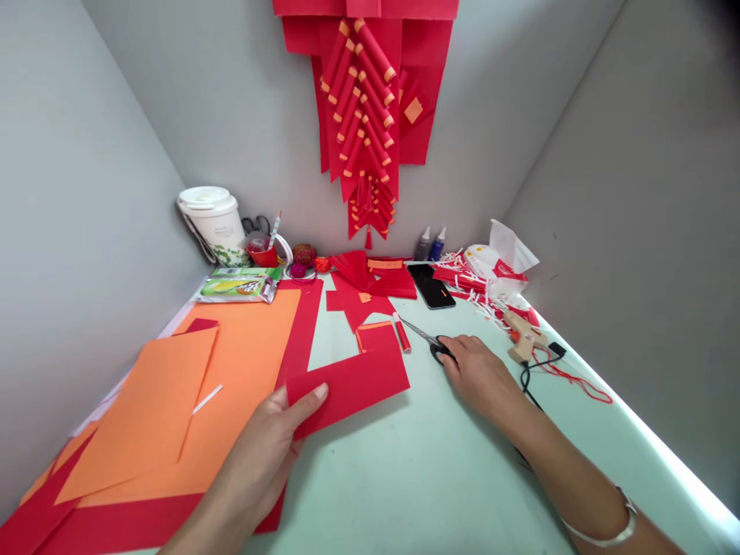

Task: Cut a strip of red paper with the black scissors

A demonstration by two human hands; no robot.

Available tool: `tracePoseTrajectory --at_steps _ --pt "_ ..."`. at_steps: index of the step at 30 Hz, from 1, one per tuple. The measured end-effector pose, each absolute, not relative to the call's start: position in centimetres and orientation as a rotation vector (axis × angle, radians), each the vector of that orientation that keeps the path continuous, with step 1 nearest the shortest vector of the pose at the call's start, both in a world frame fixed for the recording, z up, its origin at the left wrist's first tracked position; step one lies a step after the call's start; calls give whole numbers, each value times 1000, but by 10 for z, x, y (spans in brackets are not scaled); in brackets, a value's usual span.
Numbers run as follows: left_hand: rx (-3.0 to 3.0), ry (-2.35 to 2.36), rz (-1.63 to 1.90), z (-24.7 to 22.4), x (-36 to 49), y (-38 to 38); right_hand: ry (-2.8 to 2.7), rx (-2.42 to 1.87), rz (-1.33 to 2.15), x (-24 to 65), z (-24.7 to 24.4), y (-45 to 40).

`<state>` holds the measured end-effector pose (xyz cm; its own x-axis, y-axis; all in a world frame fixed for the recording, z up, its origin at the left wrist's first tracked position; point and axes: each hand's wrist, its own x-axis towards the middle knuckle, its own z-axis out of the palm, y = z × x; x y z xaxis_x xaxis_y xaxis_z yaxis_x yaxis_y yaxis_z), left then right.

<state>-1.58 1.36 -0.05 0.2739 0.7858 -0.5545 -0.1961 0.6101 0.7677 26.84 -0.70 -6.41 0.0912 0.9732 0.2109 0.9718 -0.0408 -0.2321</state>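
Note:
A red paper rectangle (352, 389) is pinched by my left hand (277, 432), thumb on top and fingers underneath, raised over the front of the table. My right hand (471, 370) has its fingers on the black handles of a pair of scissors (432, 340), which lie on the table with their blades pointing up and left. Between the scissors and the held paper is a red glue stick (401, 333). Just behind the held paper lies a smaller red piece (378, 338) with an orange edge.
Orange sheets (144, 401) overlap red ones at left. Along the back stand a white cup (213, 223), a snack packet (238, 287), a phone (431, 285) and two small bottles (438, 245). Paper scraps (479, 285) and a glue gun (525, 335) are at right. Red paper firecrackers (370, 100) hang behind.

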Motion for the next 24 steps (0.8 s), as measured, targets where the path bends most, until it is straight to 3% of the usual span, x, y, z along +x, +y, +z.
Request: tracePoseTrajectory --at_steps 17,19,24 --pt "661 1091 789 -3 -17 12 -1721 -2107 260 269 -59 -9" --pt "661 1090 804 -2 -17 12 -1638 -2051 424 265 -54 -10" --pt "645 1103 861 -1 -19 13 -1134 -1469 1312 245 -39 -16"
